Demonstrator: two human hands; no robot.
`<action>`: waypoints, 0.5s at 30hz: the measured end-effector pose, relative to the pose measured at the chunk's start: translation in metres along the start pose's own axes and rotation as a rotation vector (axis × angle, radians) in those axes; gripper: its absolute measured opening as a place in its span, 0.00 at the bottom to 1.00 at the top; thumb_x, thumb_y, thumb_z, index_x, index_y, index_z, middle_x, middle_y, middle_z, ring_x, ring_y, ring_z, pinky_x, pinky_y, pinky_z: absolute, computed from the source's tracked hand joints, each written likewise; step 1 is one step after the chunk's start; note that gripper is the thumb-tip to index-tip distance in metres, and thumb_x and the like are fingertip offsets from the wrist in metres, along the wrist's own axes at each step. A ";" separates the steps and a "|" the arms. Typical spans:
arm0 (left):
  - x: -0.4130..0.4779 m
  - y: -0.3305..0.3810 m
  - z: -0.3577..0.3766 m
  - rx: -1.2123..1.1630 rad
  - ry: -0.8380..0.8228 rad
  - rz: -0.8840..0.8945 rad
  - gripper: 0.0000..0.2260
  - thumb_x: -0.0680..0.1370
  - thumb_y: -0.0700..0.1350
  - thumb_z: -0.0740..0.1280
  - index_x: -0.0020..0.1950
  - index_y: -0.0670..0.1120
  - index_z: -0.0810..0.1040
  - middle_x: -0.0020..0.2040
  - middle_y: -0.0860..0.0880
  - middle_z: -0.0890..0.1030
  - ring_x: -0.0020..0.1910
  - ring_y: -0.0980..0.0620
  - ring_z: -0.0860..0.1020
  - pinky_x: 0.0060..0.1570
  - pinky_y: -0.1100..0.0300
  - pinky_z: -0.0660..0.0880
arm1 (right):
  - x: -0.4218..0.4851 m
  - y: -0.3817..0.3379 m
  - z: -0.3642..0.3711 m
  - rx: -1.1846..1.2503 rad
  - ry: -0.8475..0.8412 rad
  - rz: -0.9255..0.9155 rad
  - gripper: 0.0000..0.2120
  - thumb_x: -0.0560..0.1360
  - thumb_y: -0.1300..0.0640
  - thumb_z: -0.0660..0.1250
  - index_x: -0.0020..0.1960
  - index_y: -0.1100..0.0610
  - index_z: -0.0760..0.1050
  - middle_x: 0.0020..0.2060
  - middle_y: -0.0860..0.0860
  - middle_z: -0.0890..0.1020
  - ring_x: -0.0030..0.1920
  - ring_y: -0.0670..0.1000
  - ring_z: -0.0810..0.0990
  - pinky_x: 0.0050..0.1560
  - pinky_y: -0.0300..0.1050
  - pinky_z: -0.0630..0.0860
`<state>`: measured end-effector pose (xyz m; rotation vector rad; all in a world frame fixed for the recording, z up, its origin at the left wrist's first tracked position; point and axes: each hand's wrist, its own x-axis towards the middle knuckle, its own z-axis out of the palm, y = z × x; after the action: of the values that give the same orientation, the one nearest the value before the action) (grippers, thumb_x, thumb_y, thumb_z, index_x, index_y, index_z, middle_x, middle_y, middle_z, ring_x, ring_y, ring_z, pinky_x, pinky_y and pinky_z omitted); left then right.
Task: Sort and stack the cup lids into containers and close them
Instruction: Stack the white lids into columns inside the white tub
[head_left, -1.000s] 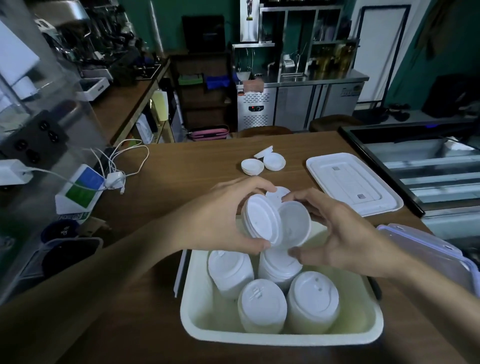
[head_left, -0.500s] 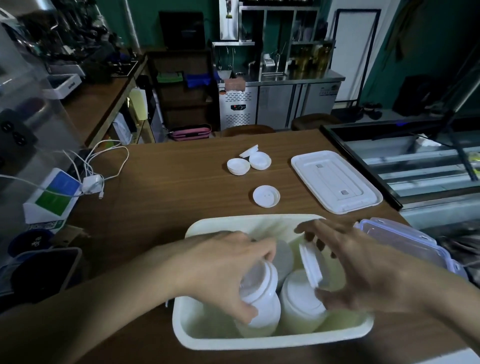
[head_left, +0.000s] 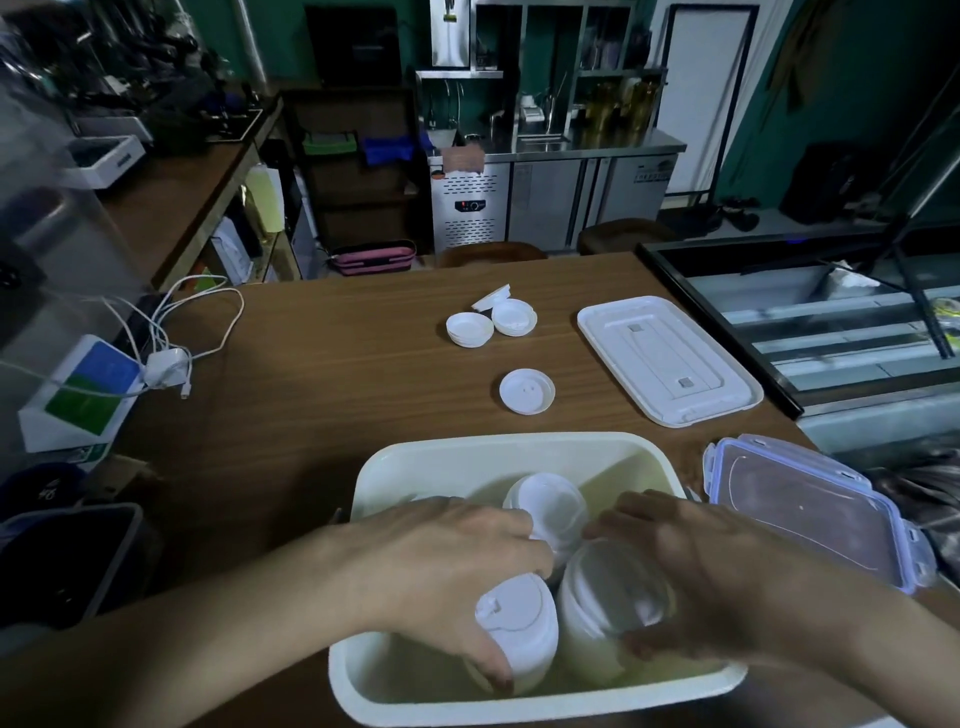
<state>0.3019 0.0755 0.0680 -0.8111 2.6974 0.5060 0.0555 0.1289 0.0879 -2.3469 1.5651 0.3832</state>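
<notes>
Both hands reach into the cream tub (head_left: 498, 447) at the near edge of the worktop (head_left: 337, 389): the left hand (head_left: 447, 566) curls round a stack of cup lids (head_left: 519, 623) at the front left, and the right hand (head_left: 711, 577) wraps its fingers and thumb round a second stack (head_left: 608, 613) just beside it. A third stack (head_left: 550, 504) stands behind, between the hands. A loose lid (head_left: 527, 391) and several small lids (head_left: 491, 319) lie farther back, near the tub's flat white cover (head_left: 670, 358).
</notes>
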 end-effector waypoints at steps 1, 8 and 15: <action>-0.001 -0.002 -0.003 -0.042 -0.009 -0.006 0.28 0.71 0.67 0.75 0.66 0.63 0.69 0.58 0.61 0.70 0.56 0.54 0.74 0.52 0.50 0.77 | -0.001 0.001 -0.001 0.020 -0.011 -0.004 0.41 0.66 0.28 0.71 0.73 0.36 0.58 0.63 0.37 0.69 0.63 0.44 0.74 0.64 0.47 0.73; 0.002 -0.005 -0.006 -0.108 -0.031 0.004 0.27 0.72 0.62 0.78 0.68 0.62 0.74 0.58 0.60 0.72 0.59 0.57 0.72 0.57 0.48 0.77 | 0.005 0.006 0.003 0.019 -0.006 -0.030 0.32 0.70 0.32 0.69 0.71 0.38 0.66 0.60 0.38 0.70 0.58 0.44 0.76 0.58 0.42 0.73; 0.010 -0.005 0.002 -0.075 0.001 0.004 0.28 0.70 0.65 0.77 0.68 0.60 0.77 0.55 0.58 0.73 0.52 0.58 0.72 0.52 0.51 0.76 | 0.012 0.011 0.011 0.025 -0.032 -0.057 0.34 0.68 0.31 0.72 0.71 0.38 0.68 0.56 0.39 0.71 0.55 0.44 0.76 0.58 0.47 0.75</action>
<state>0.2968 0.0675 0.0616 -0.8256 2.6960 0.6109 0.0494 0.1188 0.0719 -2.3488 1.4768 0.3849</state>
